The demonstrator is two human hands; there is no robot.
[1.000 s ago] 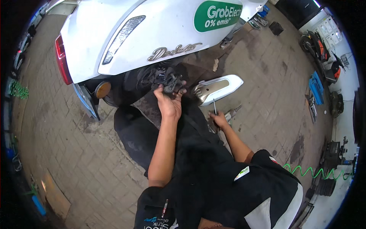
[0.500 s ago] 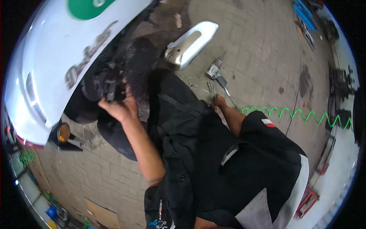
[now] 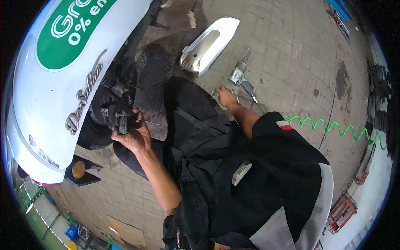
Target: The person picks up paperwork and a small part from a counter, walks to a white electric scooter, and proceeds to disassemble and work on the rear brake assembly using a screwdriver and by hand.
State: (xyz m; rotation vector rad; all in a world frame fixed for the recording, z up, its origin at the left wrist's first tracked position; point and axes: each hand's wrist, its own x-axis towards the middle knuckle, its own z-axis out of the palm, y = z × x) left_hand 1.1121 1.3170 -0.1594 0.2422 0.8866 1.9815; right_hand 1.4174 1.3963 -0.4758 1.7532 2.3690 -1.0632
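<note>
1. Left hand (image 3: 135,135): thumb and fingers closed around a dark caliper-like part (image 3: 120,120), thumb on its left side, fingers on its right. The part sits at the scooter's underside, beside the black wheel (image 3: 93,132); whether it is fixed or loose cannot be told.
2. Thin pale rod (image 3: 153,123): projects to the right, just beside the left hand's fingers. Contact cannot be determined.
3. Right hand (image 3: 226,98): lowered to the paved floor (image 3: 287,37) right of the black-trousered leg (image 3: 189,108), fingers pointing down and left. It is at small silvery metal pieces (image 3: 215,95); whether the fingers pinch one or merely touch it cannot be told.
4. Air impact wrench (image 3: 237,76): lies on the floor just beyond and right of the right hand, socket end pointing away. A green coiled hose (image 3: 329,126) runs to the right.
5. White-and-bronze cover (image 3: 212,45): flat on the floor, farther off than the right hand, well apart from both hands.
6. White scooter (image 3: 54,100): at left, bearing a green sticker (image 3: 68,41); round amber reflector (image 3: 78,169) at its near end.
7. Red metal frame (image 3: 342,213): near right, by the wall.
</note>
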